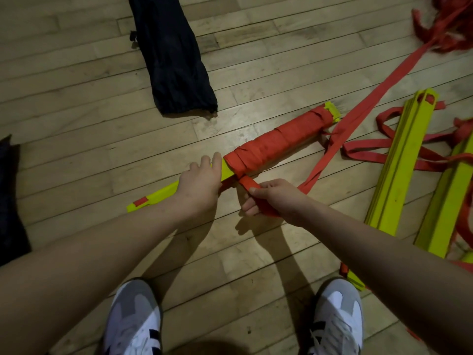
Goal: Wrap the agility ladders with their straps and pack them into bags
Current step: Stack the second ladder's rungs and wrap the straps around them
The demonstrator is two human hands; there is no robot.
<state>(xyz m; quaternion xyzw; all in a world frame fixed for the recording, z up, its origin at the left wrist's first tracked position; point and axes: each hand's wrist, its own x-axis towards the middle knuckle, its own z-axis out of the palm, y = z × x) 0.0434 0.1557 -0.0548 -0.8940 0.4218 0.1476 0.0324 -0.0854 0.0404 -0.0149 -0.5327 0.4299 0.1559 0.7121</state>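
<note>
A bundle of yellow ladder rungs lies slanted on the wooden floor, its upper half wound in red strap. My left hand rests on the bare yellow part beside the wrapping, fingers extended. My right hand grips the loose red strap just below the bundle; the strap runs up and to the right to a red heap. A dark bag lies flat beyond the bundle.
Two more yellow rung stacks with tangled red straps lie at the right. Another dark bag sits at the left edge. My grey and white shoes stand at the bottom of the view.
</note>
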